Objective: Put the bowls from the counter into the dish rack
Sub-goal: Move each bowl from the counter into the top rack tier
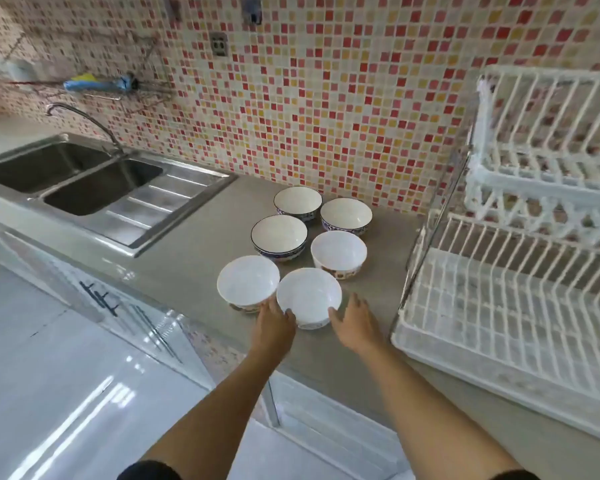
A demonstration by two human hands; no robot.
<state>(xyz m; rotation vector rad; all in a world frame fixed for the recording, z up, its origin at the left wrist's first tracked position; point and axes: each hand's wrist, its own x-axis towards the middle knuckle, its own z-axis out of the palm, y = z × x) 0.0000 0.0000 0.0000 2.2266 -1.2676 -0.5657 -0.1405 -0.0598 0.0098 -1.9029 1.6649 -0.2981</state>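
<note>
Several white bowls stand upright in a cluster on the grey counter. The nearest bowl sits at the front of the group. My left hand touches its left side and my right hand is at its right side, fingers spread; the bowl rests on the counter between them. Beside it on the left is another plain white bowl. Behind stand a patterned bowl and three dark-rimmed bowls. A white two-tier dish rack stands at the right, nothing in it.
A steel double sink with a drainboard and a tap lies at the left. A mosaic tiled wall runs behind the counter. A wall shelf with a blue item hangs above the sink. Glossy cabinet fronts and floor lie below.
</note>
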